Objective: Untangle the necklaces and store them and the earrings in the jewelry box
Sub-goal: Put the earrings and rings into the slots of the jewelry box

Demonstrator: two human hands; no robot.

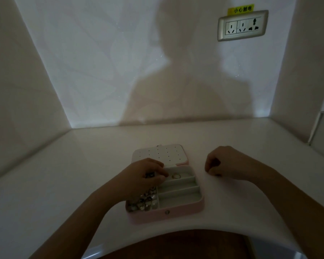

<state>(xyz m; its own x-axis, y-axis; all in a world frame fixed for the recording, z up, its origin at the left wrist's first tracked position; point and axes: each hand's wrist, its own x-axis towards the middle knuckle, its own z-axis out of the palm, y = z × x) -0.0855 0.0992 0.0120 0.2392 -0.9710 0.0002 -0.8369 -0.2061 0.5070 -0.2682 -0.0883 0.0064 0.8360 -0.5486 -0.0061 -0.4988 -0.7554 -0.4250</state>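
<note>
1. Fingers [162, 173] of the left hand [146, 176] curl over the jewelry box's back-left corner, closed around something small and dark; what it is, I can't tell.
2. Right hand [226, 164] rests loosely curled on the table [64, 174], seemingly empty.
3. Pink jewelry box [166, 214] lies open, a gold ring [175, 176] in its rear slot.
4. Beaded jewelry [144, 202] fills the left compartment.
</note>
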